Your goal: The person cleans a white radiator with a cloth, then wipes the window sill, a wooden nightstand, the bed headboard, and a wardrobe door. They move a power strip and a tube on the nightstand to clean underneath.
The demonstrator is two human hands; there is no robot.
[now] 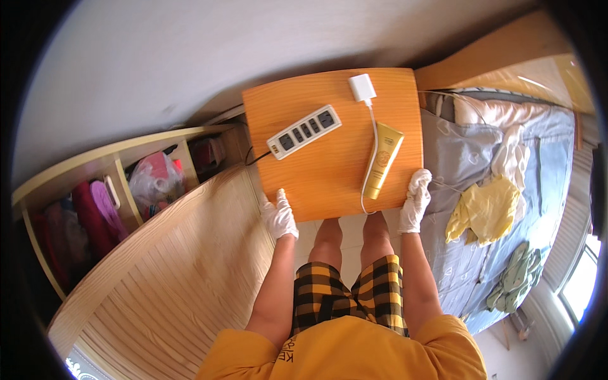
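Observation:
In front of me is a bedside table with an orange wood-grain top (pixel 304 180). My left hand (pixel 281 216), in a white glove, grips its near left corner. My right hand (pixel 416 199), gloved the same way, is closed around the right edge near the front corner. On the tabletop lies a white power strip (pixel 304 132) with black sockets, its black cord leaving over the left edge. A white charger (pixel 362 88) sits near the back, and its white cable (pixel 373 121) runs forward past a gold squeeze tube (pixel 384 160) bearing writing.
A bed (pixel 475 266) stands at the right, with a yellow garment (pixel 489 209) and a green one (pixel 517 278) on it. Its wooden headboard (pixel 475 52) meets the wall (pixel 190 61). At the left, a wooden cabinet (pixel 190 237) has open compartments with bagged items (pixel 159 178) and folded textiles (pixel 97 213).

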